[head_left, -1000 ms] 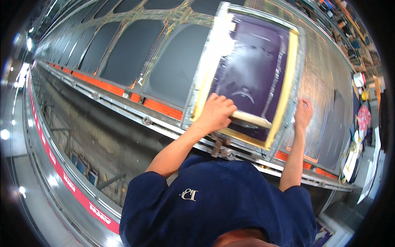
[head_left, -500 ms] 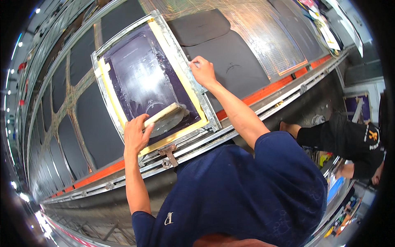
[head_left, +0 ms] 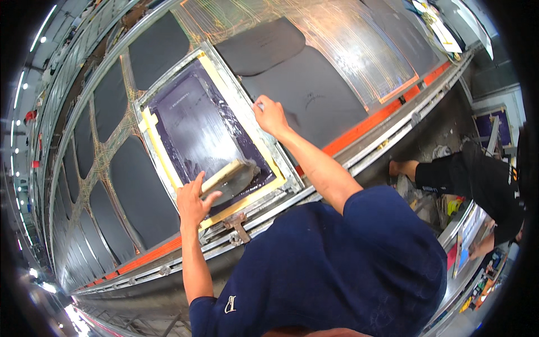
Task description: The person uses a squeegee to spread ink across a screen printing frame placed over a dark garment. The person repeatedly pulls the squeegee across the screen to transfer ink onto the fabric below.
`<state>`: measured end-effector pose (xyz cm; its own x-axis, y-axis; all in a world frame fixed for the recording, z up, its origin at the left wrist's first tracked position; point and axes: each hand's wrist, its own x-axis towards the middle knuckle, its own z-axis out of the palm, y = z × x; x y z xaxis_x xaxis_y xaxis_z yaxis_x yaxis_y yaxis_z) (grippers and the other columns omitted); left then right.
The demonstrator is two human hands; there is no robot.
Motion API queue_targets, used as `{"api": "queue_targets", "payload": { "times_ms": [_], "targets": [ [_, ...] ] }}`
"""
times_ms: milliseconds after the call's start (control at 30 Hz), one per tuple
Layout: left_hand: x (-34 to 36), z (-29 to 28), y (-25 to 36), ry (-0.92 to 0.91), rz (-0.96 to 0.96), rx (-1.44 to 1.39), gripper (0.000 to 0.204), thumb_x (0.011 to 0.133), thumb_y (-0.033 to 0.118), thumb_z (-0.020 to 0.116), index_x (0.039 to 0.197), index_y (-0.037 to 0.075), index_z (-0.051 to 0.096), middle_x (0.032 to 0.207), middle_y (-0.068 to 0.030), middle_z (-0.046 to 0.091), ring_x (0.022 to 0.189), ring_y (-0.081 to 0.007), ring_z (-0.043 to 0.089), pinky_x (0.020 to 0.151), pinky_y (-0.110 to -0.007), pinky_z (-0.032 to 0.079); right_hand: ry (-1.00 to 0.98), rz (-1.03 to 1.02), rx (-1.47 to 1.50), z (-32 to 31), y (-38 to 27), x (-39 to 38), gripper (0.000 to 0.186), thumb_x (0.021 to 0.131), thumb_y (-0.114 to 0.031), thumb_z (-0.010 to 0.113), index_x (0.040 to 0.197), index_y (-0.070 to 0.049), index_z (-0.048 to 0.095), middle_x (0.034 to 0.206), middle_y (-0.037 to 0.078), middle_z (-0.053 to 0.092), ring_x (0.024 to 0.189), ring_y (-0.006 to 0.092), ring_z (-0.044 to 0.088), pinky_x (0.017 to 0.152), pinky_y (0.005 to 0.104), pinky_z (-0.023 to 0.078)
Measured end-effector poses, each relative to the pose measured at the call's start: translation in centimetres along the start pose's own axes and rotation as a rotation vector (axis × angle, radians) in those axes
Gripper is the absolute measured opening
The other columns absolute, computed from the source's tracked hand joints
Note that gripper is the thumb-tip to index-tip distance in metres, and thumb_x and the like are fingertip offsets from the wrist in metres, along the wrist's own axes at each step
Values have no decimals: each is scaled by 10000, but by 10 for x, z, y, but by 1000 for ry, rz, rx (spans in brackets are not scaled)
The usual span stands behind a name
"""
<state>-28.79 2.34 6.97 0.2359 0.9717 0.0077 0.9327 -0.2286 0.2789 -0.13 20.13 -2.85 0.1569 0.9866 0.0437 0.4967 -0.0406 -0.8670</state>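
Note:
A metal-framed printing screen [head_left: 228, 73] edged with yellow tape lies slantwise over dark fabric pieces. Its dark purple mesh is wet and glossy. Near the screen's close end, a squeegee [head_left: 223, 174] with a pale wooden grip rests in greyish paste. My left hand [head_left: 192, 203] is at the squeegee's left end, fingers and thumb spread around it. Just beyond the screen's right edge is my right hand [head_left: 270, 117], its fingers curled in a pinch. Something small and whitish shows at those fingertips, too small to name. A dark fabric piece [head_left: 311, 109] with a small printed mark lies beside it.
A long table with an orange edge strip [head_left: 359, 135] and a metal rail [head_left: 387, 135] runs across in front of me. A metal clamp [head_left: 238, 227] sits at the rail. More dark pieces [head_left: 137, 185] lie leftward. Another person [head_left: 477, 180] in black is at the right.
My view has turned, so the screen and left-hand pieces sit lower in it. My left thumb has spread further from the fingers. The crescent mark on the mesh no longer shows.

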Motion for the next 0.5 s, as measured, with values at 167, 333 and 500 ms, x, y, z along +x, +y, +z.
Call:
{"api": "queue_targets", "payload": {
  "times_ms": [167,333,500],
  "targets": [
    [10,-11,-17,-171,123,-68,293,788,248,815,1020,92,729,904,-64,684,866,-289,634,826,-417,467,-64,79,-3,-9,-14,-3,233,937,-263,660,1016,-45,677,692,224,666,672,386,676,660,482,500],
    [-25,-1,-8,-12,115,-73,367,685,113,840,1027,94,710,1071,-45,705,931,-285,657,811,-415,525,-67,33,10,6,2,-2,219,916,-282,692,990,-76,703,731,222,686,698,382,697,681,477,527],
    [-65,-7,18,72,116,-74,579,550,67,835,1109,110,688,1103,-27,706,868,-268,629,742,-423,506,-46,-21,-78,2,12,3,261,893,-325,685,1013,-93,699,829,235,718,858,433,708,773,489,537]
  ]
}}
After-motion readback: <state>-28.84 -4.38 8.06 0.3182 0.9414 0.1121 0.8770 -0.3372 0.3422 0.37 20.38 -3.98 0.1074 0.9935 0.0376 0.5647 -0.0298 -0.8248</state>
